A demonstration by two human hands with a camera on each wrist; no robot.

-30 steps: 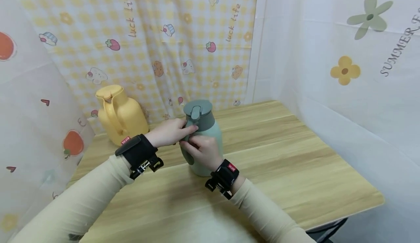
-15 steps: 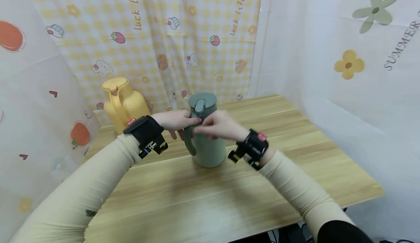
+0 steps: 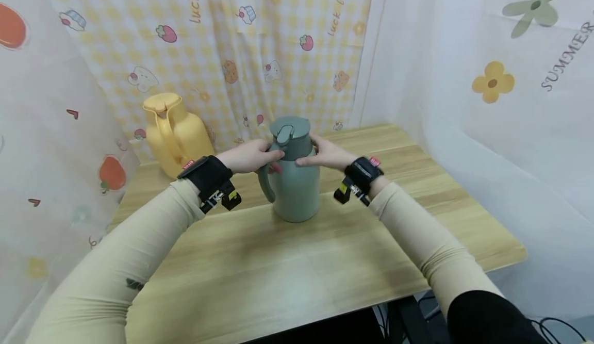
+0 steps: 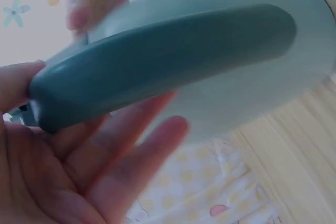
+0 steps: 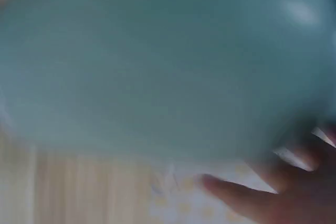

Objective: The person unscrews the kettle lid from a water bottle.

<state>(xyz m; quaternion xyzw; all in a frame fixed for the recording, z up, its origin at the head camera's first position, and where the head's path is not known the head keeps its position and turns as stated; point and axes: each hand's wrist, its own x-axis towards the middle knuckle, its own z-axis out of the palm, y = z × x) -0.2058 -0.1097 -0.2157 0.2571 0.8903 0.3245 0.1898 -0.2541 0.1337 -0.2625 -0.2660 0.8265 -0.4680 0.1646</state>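
Note:
A green thermos jug (image 3: 297,192) stands upright on the table, its darker lid (image 3: 299,124) on top and its handle (image 3: 264,182) toward the left. My left hand (image 3: 248,156) holds the top of the handle, thumb near the lid's lever. Seen from the left wrist, the lower fingers (image 4: 142,163) stretch out beneath the handle, fairly straight. Around the right side of the jug's neck goes my right hand (image 3: 331,153), with its thumb on the front and the other fingers mostly hidden behind. The right wrist view is blurred and largely filled by the jug's body (image 5: 157,66).
A yellow thermos jug (image 3: 178,135) stands at the back left of the wooden table (image 3: 297,272), close to the checked curtain (image 3: 223,39). White patterned curtains (image 3: 445,76) border both sides. Cables (image 3: 552,328) hang below the table's front right edge.
My right hand has left the handle area and swung up to the right side of the jug's neck. The left hand stays at the handle's top. The head view has shifted slightly.

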